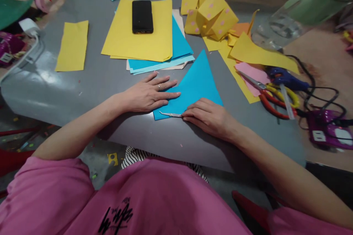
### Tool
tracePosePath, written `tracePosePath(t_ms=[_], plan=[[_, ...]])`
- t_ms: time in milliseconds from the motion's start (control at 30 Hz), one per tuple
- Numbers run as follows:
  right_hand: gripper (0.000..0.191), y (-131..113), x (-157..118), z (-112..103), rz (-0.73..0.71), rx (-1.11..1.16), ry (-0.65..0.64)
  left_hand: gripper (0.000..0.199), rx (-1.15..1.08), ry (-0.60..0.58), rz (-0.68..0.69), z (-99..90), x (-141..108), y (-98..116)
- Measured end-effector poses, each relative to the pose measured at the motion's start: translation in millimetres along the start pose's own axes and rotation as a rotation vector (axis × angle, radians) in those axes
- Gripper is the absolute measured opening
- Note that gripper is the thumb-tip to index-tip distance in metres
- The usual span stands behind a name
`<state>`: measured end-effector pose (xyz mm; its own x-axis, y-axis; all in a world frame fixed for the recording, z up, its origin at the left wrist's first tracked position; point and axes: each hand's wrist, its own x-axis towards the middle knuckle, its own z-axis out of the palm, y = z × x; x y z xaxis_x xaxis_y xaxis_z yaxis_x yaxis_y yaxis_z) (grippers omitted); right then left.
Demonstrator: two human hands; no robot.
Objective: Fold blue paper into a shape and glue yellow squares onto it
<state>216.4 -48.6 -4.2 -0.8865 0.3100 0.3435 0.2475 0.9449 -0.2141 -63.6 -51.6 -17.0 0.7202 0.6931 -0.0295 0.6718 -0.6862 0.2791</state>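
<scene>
A blue sheet of paper (pixel 197 80), with a pointed triangular part, lies near the table's front edge. My left hand (pixel 149 93) rests flat at its left side, fingers spread, with fingertips on the paper. At the lower edge my right hand (pixel 208 117) is closed, thumb and fingers pinched on one end of a thin pale strip (pixel 171 115). The strip runs left along the paper's edge and bends at its far end. Whether it is still joined to the sheet I cannot tell.
Behind the hands lies a stack of coloured paper (pixel 116 44) with a black phone (pixel 142 16) on top. To the right are yellow paper scraps (pixel 261 57), scissors (pixel 271 101), a blue glue gun (pixel 286 78) and a bottle (pixel 306 7). A yellow piece (pixel 73 46) lies left.
</scene>
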Motion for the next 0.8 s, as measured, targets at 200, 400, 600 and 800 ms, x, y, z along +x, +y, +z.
tracePosePath(t_ms=[200, 400, 600, 800], plan=[[0.012, 0.4, 3.7, 1.4, -0.066, 0.008, 0.005, 0.052, 0.016, -0.006, 0.001, 0.1, 0.1, 0.5], [0.013, 1.0, 6.6, 3.7, -0.107, 0.015, 0.002, 0.052, 0.018, 0.001, 0.000, -0.8, 0.0, 0.4], [0.013, 0.9, 8.8, 4.5, -0.120, 0.034, -0.006, 0.051, 0.025, 0.000, 0.016, -0.6, 0.1, 0.7], [0.013, -1.9, 12.8, 6.4, -0.130, 0.062, -0.022, 0.051, 0.042, -0.004, 0.011, -1.5, -0.1, 1.5]])
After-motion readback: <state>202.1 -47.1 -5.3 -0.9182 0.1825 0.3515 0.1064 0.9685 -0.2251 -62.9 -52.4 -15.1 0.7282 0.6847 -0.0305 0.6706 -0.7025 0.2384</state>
